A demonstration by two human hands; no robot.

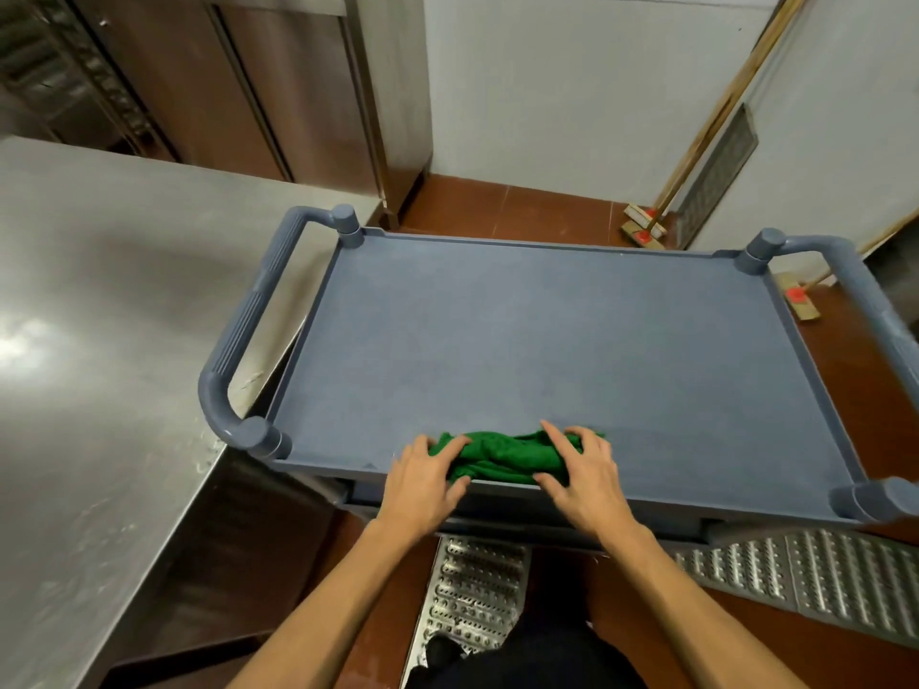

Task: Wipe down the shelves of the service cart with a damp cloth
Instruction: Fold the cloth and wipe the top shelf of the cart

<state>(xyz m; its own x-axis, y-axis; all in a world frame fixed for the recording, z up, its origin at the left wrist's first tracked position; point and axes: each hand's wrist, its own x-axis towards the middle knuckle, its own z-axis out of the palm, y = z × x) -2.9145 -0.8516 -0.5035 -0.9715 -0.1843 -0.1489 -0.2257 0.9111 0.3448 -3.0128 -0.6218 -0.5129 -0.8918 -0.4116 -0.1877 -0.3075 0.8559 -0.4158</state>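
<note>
Head view: green cloth (507, 457) bunched into a long wad on the top shelf (547, 335) of the blue-grey service cart (776, 507), right at the cart's near edge, roughly mid-length. Left hand (422, 482) presses on the cloth's left end, fingers curled over it; right hand (584, 469) rests on the right end with fingers spread, palm partly down on the fabric. Neither hand pinches it off the surface, both just hold it flat against the shelf. Rest of the top shelf looks bare. Cart handles (243, 340) stand at both short ends. Lower shelves are hidden under the top one. Left of the cart sits a steel counter (99, 340), touching or nearly so, can't tell. Beyond the cart's far edge: wall, red floor tile, broom heads (644, 226) by the wall. Below the cart's near edge, a metal floor grate (472, 599). Step judged: wiping pass starting on the top shelf. Next move probably needs pushing the wad away across the shelf with downward pressure, covering corners, then the lower shelves.
</note>
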